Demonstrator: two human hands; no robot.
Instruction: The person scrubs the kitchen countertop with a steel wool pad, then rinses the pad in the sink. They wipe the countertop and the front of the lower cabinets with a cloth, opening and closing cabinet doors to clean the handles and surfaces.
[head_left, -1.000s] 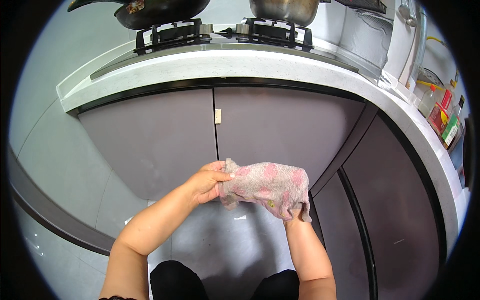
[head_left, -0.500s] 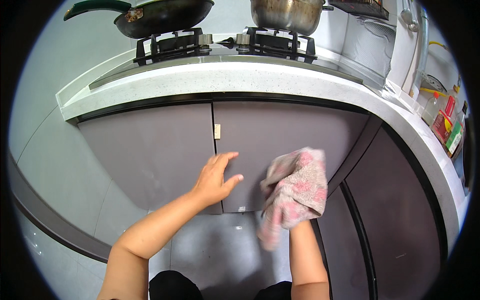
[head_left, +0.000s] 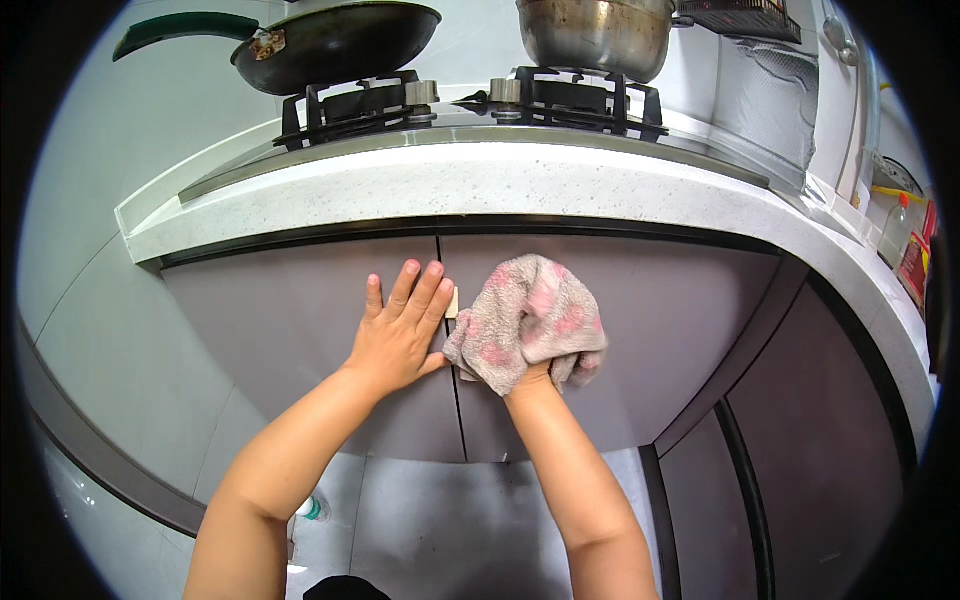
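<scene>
My right hand [head_left: 530, 378] is almost wholly hidden under a pink and grey cloth [head_left: 525, 320], which it presses flat against the right grey cabinet door [head_left: 660, 330] near the seam between the two doors. My left hand [head_left: 398, 335] lies flat with fingers spread on the left grey cabinet door [head_left: 270, 330], just beside the cloth. A small pale tab [head_left: 452, 302] sits at the seam between my hands.
Above the doors runs a speckled white countertop [head_left: 520, 185] with a gas hob [head_left: 470, 105]. A dark frying pan [head_left: 330, 45] and a steel pot [head_left: 595, 35] stand on the burners. Bottles [head_left: 905, 250] stand at the far right. Grey floor tiles [head_left: 500, 530] lie below.
The cloth was held in both hands in front of me. My left hand let go and went flat onto the left door, while my right hand carried the cloth up onto the right door.
</scene>
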